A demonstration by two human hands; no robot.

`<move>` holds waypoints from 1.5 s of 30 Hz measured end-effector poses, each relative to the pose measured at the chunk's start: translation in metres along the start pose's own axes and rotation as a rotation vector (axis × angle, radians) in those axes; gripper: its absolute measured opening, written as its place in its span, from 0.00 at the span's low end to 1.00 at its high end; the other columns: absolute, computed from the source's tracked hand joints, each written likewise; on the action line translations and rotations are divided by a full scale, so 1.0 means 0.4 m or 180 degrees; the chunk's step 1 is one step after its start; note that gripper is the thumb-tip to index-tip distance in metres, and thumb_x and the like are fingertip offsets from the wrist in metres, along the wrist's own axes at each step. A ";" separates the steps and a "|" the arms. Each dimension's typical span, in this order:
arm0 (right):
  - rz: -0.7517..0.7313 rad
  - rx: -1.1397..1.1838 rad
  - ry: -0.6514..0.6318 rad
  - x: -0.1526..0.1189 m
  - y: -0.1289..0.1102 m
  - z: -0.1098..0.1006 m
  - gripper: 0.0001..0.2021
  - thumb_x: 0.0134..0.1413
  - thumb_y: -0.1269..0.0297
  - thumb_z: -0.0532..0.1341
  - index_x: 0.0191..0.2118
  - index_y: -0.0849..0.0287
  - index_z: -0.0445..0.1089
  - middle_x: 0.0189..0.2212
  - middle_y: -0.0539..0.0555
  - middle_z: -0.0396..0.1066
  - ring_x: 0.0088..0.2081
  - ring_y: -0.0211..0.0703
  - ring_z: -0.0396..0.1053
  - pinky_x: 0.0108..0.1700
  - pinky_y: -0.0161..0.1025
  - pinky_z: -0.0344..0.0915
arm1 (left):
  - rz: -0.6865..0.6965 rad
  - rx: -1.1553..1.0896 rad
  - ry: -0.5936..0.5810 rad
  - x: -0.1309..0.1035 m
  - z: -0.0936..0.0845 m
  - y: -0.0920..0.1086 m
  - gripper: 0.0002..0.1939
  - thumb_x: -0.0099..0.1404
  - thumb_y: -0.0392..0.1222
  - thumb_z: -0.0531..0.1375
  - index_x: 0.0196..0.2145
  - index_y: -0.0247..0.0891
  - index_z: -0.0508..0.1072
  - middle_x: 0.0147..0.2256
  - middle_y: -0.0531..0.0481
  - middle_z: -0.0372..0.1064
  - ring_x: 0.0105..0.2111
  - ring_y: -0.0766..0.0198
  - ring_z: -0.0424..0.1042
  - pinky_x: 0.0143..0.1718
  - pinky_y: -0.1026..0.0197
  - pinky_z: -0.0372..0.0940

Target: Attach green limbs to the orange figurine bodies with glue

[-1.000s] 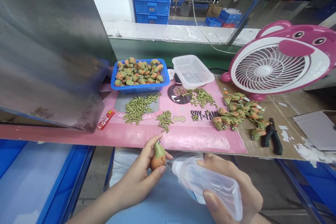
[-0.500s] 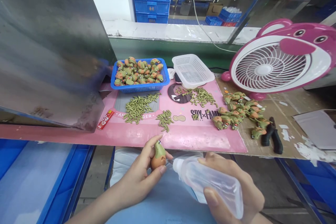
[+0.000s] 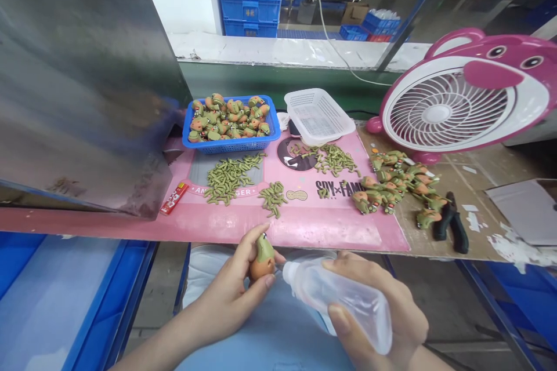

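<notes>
Between the thumb and fingers of my left hand point(image 3: 237, 293) is a small green and orange toy figure point(image 3: 263, 258), held upright over my lap. My right hand point(image 3: 383, 307) is wrapped around a clear plastic squeeze bottle point(image 3: 343, 295) with a white cap. The bottle lies tilted, its thin tip pointing left and reaching the figure's lower right side; whether it touches cannot be made out. Beyond my hands, small green curved pieces point(image 3: 230, 178) lie in several piles on the pink mat point(image 3: 235, 232).
A blue basket point(image 3: 232, 145) full of similar figures stands at the back, beside a white basket point(image 3: 319, 116). More figures point(image 3: 391, 182) lie at right near black-handled pliers point(image 3: 452, 223) and a pink fan point(image 3: 465, 93). A red packet point(image 3: 174, 198) lies by a metal housing point(image 3: 82, 87).
My right hand has moved the bottle slightly left, bringing its tip closer to the figure. My left hand and the figure have hardly moved.
</notes>
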State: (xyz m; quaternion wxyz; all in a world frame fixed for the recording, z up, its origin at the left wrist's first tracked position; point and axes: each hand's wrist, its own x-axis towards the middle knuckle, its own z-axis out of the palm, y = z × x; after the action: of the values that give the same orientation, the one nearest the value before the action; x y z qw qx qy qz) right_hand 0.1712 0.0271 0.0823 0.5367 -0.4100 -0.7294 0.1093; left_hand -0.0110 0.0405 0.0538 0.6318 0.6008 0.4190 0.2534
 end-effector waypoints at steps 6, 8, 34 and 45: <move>0.0263 0.0188 -0.0042 0.007 0.006 0.012 0.07 0.52 0.63 0.55 0.38 0.59 0.63 0.22 0.51 0.68 0.18 0.36 0.66 0.18 0.31 0.63 | 0.0053 0.0171 0.0288 0.003 -0.007 -0.028 0.28 0.62 0.37 0.51 0.59 0.45 0.47 0.43 0.46 0.66 0.42 0.60 0.66 0.47 0.56 0.56; 0.0590 0.0313 -0.0009 -0.004 0.021 0.011 0.08 0.50 0.62 0.57 0.36 0.58 0.64 0.22 0.49 0.68 0.18 0.35 0.66 0.18 0.29 0.62 | -0.0030 0.0058 0.0470 0.006 -0.012 -0.042 0.29 0.62 0.38 0.52 0.59 0.43 0.49 0.43 0.46 0.66 0.43 0.60 0.65 0.48 0.56 0.55; 0.1967 -0.0734 -0.0245 -0.156 0.257 0.138 0.09 0.49 0.63 0.54 0.37 0.59 0.63 0.34 0.57 0.67 0.36 0.47 0.67 0.38 0.44 0.64 | -0.0345 -0.1069 0.1591 0.009 -0.033 -0.071 0.29 0.56 0.48 0.60 0.52 0.40 0.54 0.29 0.53 0.66 0.22 0.66 0.62 0.23 0.63 0.55; 0.2251 -0.1217 -0.1716 0.014 0.266 0.222 0.11 0.36 0.81 0.55 0.29 0.63 0.65 0.24 0.57 0.68 0.29 0.49 0.68 0.29 0.38 0.57 | -0.0296 -0.1128 0.1543 -0.014 -0.025 -0.069 0.30 0.56 0.48 0.59 0.54 0.40 0.54 0.33 0.50 0.70 0.23 0.67 0.63 0.27 0.62 0.58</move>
State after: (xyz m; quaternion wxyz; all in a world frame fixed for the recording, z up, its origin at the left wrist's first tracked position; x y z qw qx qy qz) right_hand 0.1443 0.1242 -0.0133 0.1735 -0.6811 -0.6655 0.2513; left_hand -0.0271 0.0373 0.0288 0.6193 0.3834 0.5338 0.4295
